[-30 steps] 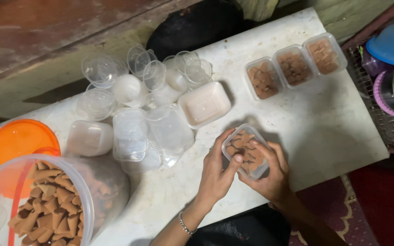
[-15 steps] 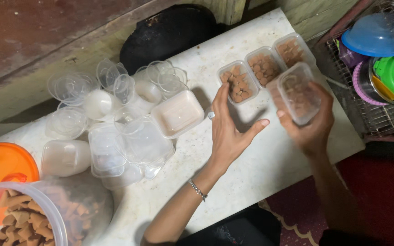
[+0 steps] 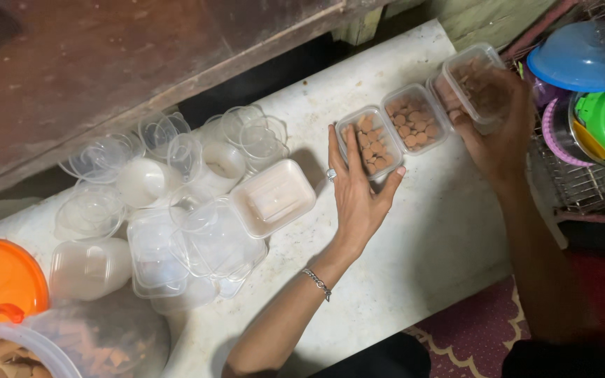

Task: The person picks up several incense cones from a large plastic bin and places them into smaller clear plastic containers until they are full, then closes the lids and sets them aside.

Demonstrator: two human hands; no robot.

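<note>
Two hands setting small filled tubs in a row at the far right end of the white table (image 3: 414,273).

R hand (image 3: 500,133) is gripping a clear rectangular tub (image 3: 476,82) full of brown snack pieces, fingers wrapped round its near side, holding it tilted right beside the middle tub (image 3: 414,117), at the row's far-right end. L hand (image 3: 360,192) is lying flat and spread open, holding nothing, fingertips touching the near tub (image 3: 370,142). The row's long axis is running diagonally up-right, so the R hand is nearer the open end. Empty clear tubs and lids (image 3: 197,210) are lying in a heap to the left, no labels readable. An orange lid (image 3: 1,280) is sitting bottom left; blue and green bowls (image 3: 589,84) are resting on a wire rack at right.
</note>
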